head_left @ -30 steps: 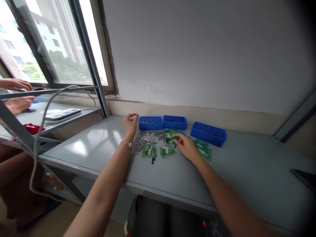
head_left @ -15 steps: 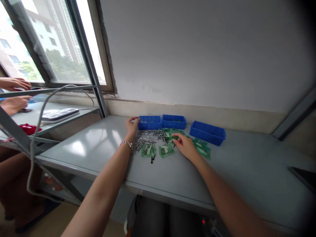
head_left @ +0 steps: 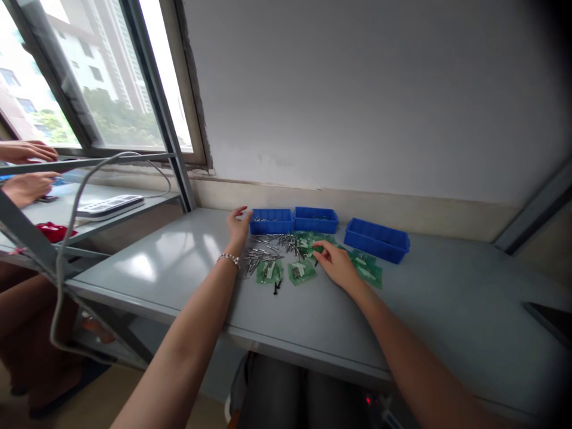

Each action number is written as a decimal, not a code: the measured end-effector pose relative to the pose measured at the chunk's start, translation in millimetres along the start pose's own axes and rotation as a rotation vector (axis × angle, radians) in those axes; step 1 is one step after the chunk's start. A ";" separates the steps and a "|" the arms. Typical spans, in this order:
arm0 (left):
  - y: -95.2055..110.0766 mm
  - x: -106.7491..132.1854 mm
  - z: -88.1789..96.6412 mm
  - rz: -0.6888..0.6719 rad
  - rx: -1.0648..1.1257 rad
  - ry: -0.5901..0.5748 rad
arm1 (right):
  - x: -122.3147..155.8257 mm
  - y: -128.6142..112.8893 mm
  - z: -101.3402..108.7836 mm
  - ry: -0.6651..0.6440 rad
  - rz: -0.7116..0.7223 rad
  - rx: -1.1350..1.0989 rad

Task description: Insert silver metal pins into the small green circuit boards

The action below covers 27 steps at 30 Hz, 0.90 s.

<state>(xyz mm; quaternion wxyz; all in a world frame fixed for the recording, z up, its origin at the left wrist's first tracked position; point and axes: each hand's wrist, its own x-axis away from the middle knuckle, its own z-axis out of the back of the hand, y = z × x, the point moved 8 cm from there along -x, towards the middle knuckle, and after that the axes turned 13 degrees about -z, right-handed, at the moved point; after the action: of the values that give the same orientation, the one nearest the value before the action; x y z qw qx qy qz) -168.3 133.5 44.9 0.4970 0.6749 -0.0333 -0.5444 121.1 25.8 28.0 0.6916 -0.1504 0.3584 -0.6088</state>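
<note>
My left hand [head_left: 238, 225] is at the left end of the left blue bin [head_left: 271, 223], thumb and fingers apart, nothing visible between them. Small silver pieces lie in that bin. My right hand [head_left: 334, 260] is closed in a pinch over the small green bags, a dark piece that looks like a black screw [head_left: 316, 263] at its fingertips. Between the hands spreads a pile of silver metal pins [head_left: 263, 255]. In front lie a left green bag [head_left: 269, 272] and a right green bag [head_left: 301, 272] with metal parts inside. Black screws [head_left: 276, 288] lie nearer me.
A middle blue bin [head_left: 315, 220] and a right blue bin [head_left: 378, 240] stand along the wall. More green bags [head_left: 367, 269] lie beyond my right forearm. At left, a metal rack post, a cable [head_left: 59, 286] and another person's hands [head_left: 27, 187] at the neighbouring table. A dark flat object [head_left: 547, 320] lies far right.
My left hand's fingers have spread and lifted slightly at the left bin's edge. My right hand stays almost in place.
</note>
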 end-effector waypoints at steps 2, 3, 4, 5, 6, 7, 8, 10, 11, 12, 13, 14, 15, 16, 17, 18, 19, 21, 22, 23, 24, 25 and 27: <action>8.1 -2.4 3.4 -0.021 -0.015 0.025 | -0.2 0.4 -0.1 0.002 0.003 -0.003; 13.5 -3.5 5.0 -0.033 -0.023 0.035 | -0.3 0.5 -0.2 0.002 0.004 -0.003; 19.7 -4.5 6.4 -0.045 -0.030 0.042 | -0.4 0.6 -0.4 0.001 0.005 -0.004; 26.9 -5.2 7.5 -0.062 -0.037 0.046 | -0.5 0.7 -0.5 0.001 0.005 -0.005; 35.1 -5.8 8.3 -0.085 -0.046 0.046 | -0.5 0.7 -0.7 -0.001 0.004 -0.005; 44.2 -6.1 8.3 -0.118 -0.057 0.040 | -0.5 0.8 -0.9 -0.003 0.003 -0.005; 54.6 -5.9 7.1 -0.166 -0.078 0.022 | -0.5 0.7 -1.1 -0.005 0.003 -0.005; 73.1 -3.0 -3.0 -0.258 -0.137 -0.091 | -0.5 0.5 -1.4 -0.008 0.003 -0.004; 79.7 0.4 -12.2 -0.293 -0.166 -0.185 | -0.5 0.3 -1.5 -0.008 0.004 -0.003; 84.0 5.8 -23.6 -0.318 -0.188 -0.302 | -0.4 0.2 -1.5 -0.008 0.004 -0.002; 86.4 12.8 -35.0 -0.338 -0.194 -0.417 | -0.4 0.0 -1.4 -0.007 0.005 -0.001; 87.4 21.0 -45.8 -0.355 -0.190 -0.522 | -0.5 -0.2 -1.3 -0.006 0.006 -0.001; 87.1 29.9 -55.6 -0.372 -0.181 -0.619 | -0.5 -0.3 -1.1 -0.006 0.006 -0.001; 85.4 38.3 -63.3 -0.384 -0.175 -0.697 | -0.5 -0.5 -0.9 -0.004 0.006 -0.002; 82.0 45.8 -69.2 -0.390 -0.179 -0.761 | -0.5 -0.7 -0.8 -0.004 0.007 -0.002; 77.3 51.8 -73.1 -0.390 -0.191 -0.811 | -0.5 -0.9 -0.7 -0.004 0.006 -0.002; 71.8 56.1 -75.3 -0.385 -0.208 -0.849 | -0.5 -1.0 -0.6 -0.003 0.005 -0.001; 60.5 60.7 -76.3 -0.369 -0.240 -0.908 | -0.6 -1.1 -0.6 -0.003 0.004 0.000; 55.6 61.6 -76.0 -0.360 -0.251 -0.933 | -0.6 -1.1 -0.7 -0.004 0.003 0.000; 51.5 62.2 -75.7 -0.353 -0.257 -0.958 | -0.6 -1.0 -1.0 -0.006 0.004 -0.001; 48.3 62.6 -75.6 -0.346 -0.260 -0.981 | -0.6 -1.0 -1.2 -0.007 0.005 -0.002; 46.0 63.1 -75.8 -0.339 -0.260 -1.003 | -0.6 -0.8 -1.4 -0.008 0.006 -0.003; 43.5 64.8 -77.2 -0.324 -0.253 -1.040 | -0.5 -0.3 -1.5 -0.005 0.006 -0.005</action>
<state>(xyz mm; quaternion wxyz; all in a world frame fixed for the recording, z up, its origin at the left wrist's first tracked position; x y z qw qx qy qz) -61.2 122.6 23.5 0.4023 0.2491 -0.1042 -0.8748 119.9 26.6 27.4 0.6941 -0.1525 0.3584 -0.6054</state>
